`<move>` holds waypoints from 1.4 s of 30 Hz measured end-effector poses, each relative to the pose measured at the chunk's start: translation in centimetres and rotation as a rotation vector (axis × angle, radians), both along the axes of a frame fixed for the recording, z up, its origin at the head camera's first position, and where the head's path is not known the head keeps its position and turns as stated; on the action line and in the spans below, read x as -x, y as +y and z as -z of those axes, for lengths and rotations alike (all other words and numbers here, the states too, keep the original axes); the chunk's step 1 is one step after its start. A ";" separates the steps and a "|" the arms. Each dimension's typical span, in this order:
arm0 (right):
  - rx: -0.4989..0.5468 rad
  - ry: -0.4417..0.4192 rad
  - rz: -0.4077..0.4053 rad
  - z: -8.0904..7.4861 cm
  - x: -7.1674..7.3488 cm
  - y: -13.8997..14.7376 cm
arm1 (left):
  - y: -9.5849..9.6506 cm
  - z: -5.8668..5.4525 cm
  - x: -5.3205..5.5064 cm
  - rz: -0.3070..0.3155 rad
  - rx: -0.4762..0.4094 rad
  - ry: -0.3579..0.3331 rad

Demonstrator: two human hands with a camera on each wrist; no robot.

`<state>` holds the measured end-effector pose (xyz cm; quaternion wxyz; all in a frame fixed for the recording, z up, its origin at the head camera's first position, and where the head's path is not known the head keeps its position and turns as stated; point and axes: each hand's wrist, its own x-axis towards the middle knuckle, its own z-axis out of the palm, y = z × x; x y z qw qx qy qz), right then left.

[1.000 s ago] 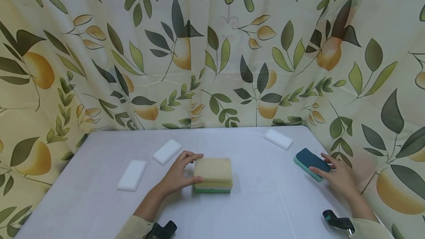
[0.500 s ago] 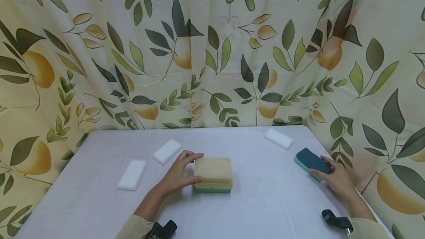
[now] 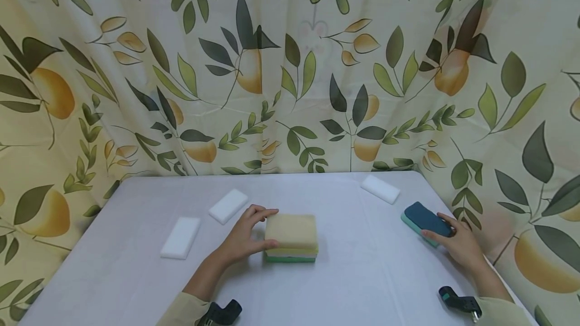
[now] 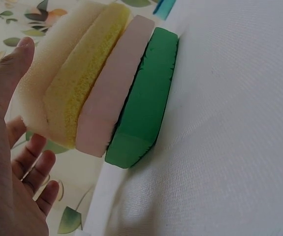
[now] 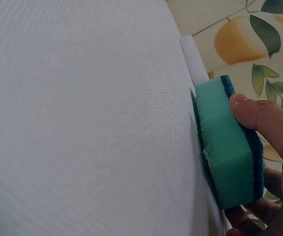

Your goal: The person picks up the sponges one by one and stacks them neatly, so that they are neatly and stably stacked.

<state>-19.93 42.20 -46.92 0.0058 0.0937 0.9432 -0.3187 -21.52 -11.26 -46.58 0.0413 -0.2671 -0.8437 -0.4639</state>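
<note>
A stack of sponges stands on the white table, with cream and yellow layers above a pale pink one and a green one at the bottom. My left hand spans its left end, thumb at the front and index finger behind the cream top; the other fingers spread loosely beside it. Near the table's right edge lies a sponge with a dark blue scouring side up and turquoise foam below. My right hand holds this sponge between thumb and fingers; the fingers' far ends are partly hidden.
White rectangular pads lie flat on the table: one pad at the left, another pad behind the left hand, and a third pad at the back right. A fruit-patterned curtain hangs behind the table.
My right hand's thumb and fingers have closed slightly around the blue and turquoise sponge. The left hand and the stack stay in place.
</note>
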 end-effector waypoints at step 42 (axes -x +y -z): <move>0.003 0.051 -0.128 -1.8 3.2 -6.7 | 0.0 0.1 0.0 -0.001 0.016 0.004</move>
